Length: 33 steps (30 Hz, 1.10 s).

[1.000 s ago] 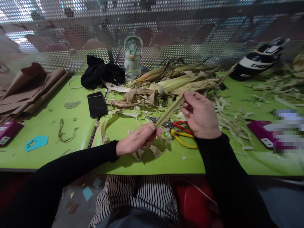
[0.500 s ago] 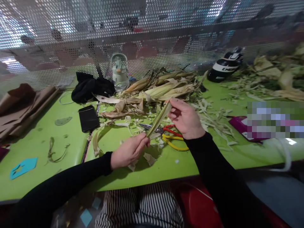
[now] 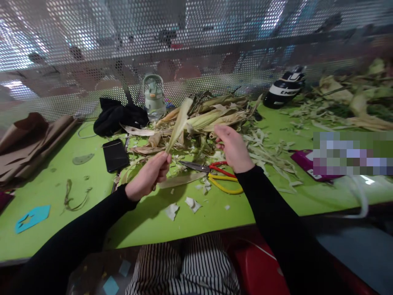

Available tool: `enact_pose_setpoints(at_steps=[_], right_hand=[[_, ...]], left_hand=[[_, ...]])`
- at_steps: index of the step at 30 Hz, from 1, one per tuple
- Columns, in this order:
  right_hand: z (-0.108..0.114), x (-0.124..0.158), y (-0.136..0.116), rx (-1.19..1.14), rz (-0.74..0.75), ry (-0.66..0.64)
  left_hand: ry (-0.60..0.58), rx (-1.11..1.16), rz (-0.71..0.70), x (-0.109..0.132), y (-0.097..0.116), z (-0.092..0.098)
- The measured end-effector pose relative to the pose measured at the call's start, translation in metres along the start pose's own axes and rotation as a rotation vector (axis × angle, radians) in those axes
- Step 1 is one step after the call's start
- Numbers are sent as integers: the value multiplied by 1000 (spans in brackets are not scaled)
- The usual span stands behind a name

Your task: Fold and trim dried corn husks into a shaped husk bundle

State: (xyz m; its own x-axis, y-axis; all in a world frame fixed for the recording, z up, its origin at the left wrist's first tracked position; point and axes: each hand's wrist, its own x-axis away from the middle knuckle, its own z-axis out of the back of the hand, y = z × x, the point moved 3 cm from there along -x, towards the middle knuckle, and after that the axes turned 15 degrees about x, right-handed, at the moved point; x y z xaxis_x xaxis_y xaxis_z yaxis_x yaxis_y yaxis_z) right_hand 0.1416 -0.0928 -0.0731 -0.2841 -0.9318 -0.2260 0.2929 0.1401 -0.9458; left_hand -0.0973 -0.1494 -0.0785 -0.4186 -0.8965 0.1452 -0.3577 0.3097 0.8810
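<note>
My left hand is closed on the lower end of a pale corn husk strip, which stands up and leans to the right. My right hand is apart from that strip, its thumb and fingers drawn together in a pinch; whether something small is between them I cannot make out. Below it, scissors with one red and one yellow handle lie on the green table, blades pointing left. Behind both hands is a pile of dried corn husks. A flat husk piece lies beside the scissors.
A phone, black cloth and brown paper are on the left. A pale green bottle stands behind; a black bottle leans at the back right. Husk shreds and a purple item lie on the right.
My left hand has moved left and up with the husk strip, which has swung upright. My right hand has come off the strip's upper end and stays near the same place.
</note>
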Motion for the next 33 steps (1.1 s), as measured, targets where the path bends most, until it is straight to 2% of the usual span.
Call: enact_pose_setpoints(at_steps=[4, 10, 14, 17, 20, 24, 27, 30, 33], right_hand=[[3, -1, 0, 150, 83, 40], [1, 0, -3, 415, 186, -59], [-10, 4, -8, 561, 226, -178], [-18, 3, -14, 672, 302, -230], [-15, -6, -23, 829, 433, -208], [-14, -21, -34, 939, 456, -222], [-34, -23, -40, 960, 514, -313], [-69, -23, -43, 986, 620, -381], [-105, -29, -46, 1062, 683, -393]], left_hand=[[84, 106, -132, -2, 20, 7], [155, 184, -249, 6, 48, 14], [171, 179, -318, 13, 65, 22], [201, 185, -358, 15, 71, 29], [230, 188, -360, 15, 72, 34], [241, 199, -371, 18, 74, 40], [270, 229, -406, 20, 79, 48], [300, 235, -421, 20, 82, 56], [308, 221, -440, 17, 81, 63]])
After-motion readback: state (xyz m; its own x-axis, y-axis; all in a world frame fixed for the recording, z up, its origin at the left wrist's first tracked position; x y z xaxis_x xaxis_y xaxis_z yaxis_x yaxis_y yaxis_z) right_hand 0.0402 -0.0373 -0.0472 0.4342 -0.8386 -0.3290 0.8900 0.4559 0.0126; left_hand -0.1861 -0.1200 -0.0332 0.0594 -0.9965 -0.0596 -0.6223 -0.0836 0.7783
